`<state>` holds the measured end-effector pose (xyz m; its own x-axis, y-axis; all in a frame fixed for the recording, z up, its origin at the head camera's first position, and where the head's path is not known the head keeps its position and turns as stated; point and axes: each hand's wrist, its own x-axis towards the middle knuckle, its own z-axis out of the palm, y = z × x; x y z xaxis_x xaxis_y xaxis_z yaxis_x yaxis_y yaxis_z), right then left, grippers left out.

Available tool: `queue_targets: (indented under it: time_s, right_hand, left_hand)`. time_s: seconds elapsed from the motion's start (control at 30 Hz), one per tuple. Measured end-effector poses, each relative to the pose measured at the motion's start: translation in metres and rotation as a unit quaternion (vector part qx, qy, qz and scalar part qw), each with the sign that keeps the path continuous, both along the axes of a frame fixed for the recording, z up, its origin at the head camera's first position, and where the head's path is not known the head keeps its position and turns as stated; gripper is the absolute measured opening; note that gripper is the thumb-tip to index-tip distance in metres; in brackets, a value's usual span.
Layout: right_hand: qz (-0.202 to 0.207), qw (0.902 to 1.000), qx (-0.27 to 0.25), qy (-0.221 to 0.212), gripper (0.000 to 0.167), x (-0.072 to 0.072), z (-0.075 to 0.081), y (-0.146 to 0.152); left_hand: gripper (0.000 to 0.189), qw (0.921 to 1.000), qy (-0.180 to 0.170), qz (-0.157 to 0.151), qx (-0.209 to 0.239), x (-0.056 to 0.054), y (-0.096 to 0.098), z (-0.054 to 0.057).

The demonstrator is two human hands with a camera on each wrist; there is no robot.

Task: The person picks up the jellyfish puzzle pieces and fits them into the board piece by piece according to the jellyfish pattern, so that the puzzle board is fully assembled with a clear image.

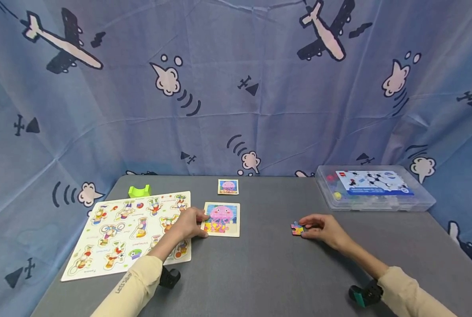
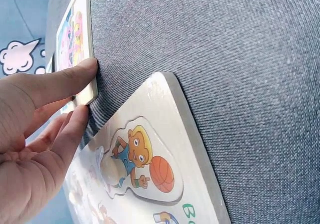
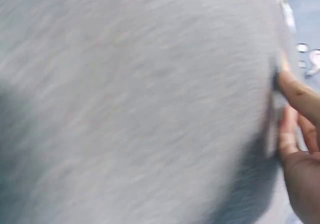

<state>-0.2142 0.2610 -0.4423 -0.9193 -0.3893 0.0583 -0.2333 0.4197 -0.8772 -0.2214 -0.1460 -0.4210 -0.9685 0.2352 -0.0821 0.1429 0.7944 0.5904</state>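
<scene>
A small square jigsaw puzzle (image 1: 222,214) with a pink jellyfish picture lies flat on the grey table in the head view. Pale bare tray shows at its lower right. My left hand (image 1: 188,223) grips the tray's left side with thumb and fingers, also seen in the left wrist view, where fingertips (image 2: 89,64) are at the tray's edge. Well to the right, my right hand (image 1: 326,230) pinches a colourful jigsaw piece (image 1: 297,229) between thumb and fingers, low over the table. The right wrist view is blurred, and there the piece is mostly hidden by the angle.
A white knob puzzle board (image 1: 130,235) with sports figures lies under my left forearm. Behind it stands a green block (image 1: 139,191). A small jellyfish picture card (image 1: 228,186) lies beyond the jigsaw. At the back right is a clear plastic case (image 1: 374,189) with a printed label.
</scene>
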Motion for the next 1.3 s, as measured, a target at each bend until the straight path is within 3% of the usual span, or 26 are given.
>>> queue_targets:
  time_s: [0.17, 0.57, 0.8, 1.3]
  right_hand:
    - [0.000, 0.9968, -0.045, -0.065, 0.040, 0.002, 0.010, -0.004]
    - [-0.081, 0.9778, -0.111, -0.158, 0.048, 0.011, 0.020, -0.028]
    - [-0.093, 0.9742, -0.131, -0.158, 0.046, 0.008, 0.018, -0.046]
    - [-0.046, 0.9710, -0.173, -0.158, 0.047, 0.004, 0.009, -0.095]
  left_hand:
    - [0.046, 1.0000, -0.002, 0.003, -0.001, -0.001, 0.001, 0.000]
    - [0.046, 1.0000, -0.006, 0.005, 0.004, 0.000, 0.001, 0.001]
    - [0.046, 1.0000, -0.003, 0.006, 0.004, -0.001, 0.001, -0.001]
    - [0.047, 0.9999, 0.005, 0.002, 0.012, 0.000, 0.000, 0.001]
